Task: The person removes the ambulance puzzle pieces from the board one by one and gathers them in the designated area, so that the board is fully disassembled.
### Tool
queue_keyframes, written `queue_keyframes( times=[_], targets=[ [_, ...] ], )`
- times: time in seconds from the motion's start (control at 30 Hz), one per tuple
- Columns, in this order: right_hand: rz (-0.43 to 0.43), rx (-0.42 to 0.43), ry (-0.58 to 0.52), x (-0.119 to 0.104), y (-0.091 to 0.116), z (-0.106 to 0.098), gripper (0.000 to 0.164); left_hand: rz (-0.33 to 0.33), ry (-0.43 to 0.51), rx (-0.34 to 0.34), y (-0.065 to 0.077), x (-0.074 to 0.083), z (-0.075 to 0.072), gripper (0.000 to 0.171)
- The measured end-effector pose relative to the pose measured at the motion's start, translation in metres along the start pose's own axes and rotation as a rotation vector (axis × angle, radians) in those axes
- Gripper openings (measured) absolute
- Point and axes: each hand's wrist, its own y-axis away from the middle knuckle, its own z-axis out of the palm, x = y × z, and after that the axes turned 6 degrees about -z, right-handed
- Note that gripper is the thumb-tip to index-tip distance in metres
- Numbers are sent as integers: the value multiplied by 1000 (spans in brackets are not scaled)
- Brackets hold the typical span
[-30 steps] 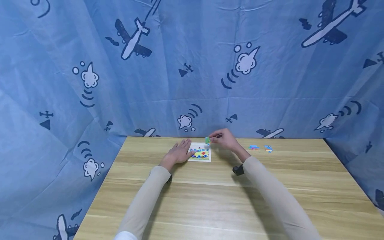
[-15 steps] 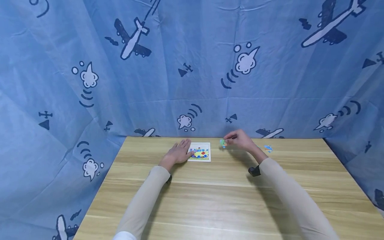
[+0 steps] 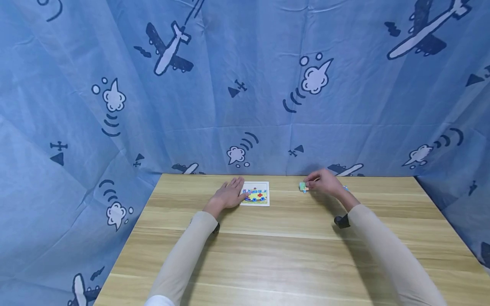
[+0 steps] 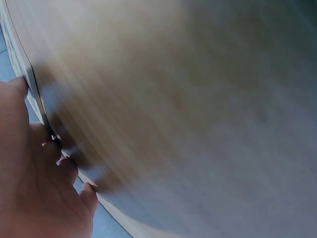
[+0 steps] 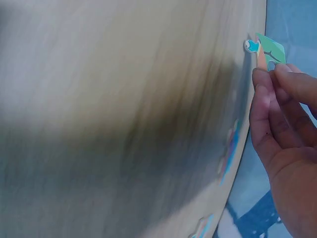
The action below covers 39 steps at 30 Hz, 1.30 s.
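Note:
A small white-framed puzzle board (image 3: 254,183) with a yellow ambulance picture lies near the far edge of the table. Spread over its left side is my left hand (image 3: 226,196), fingers straight and thumb on the picture; in the left wrist view the same hand (image 4: 42,183) touches the board's edge (image 4: 31,74). To the right of the board, my right hand (image 3: 325,183) pinches a green puzzle piece (image 3: 302,187) just above the table. The right wrist view shows this piece (image 5: 274,49) with green, orange and blue parts, held between thumb and fingertips.
Two more puzzle pieces lie on the wooden table (image 3: 245,255): one blue and purple piece (image 5: 231,152) and another blue-edged piece (image 5: 203,226). In the head view the right hand largely hides them. A blue curtain (image 3: 268,85) with airplane prints hangs behind the table.
My right hand has moved right, away from the board's upper right corner, carrying the green puzzle piece and lowering it toward the table. The left hand and board have stayed put.

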Motion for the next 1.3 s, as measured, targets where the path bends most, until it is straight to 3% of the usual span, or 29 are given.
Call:
queue_keyframes(
  times=[0.37, 0.83, 1.3],
  targets=[
    [107, -1, -2, 8, 3, -6, 22, -9, 7, -21, -1, 0, 0, 76],
    [42, -12, 223, 15, -5, -3, 16, -9, 13, 1, 0, -1, 1, 75],
    [23, -13, 263, 14, -6, -2, 14, 5, 9, 4, 2, -1, -1, 75]
  ],
)
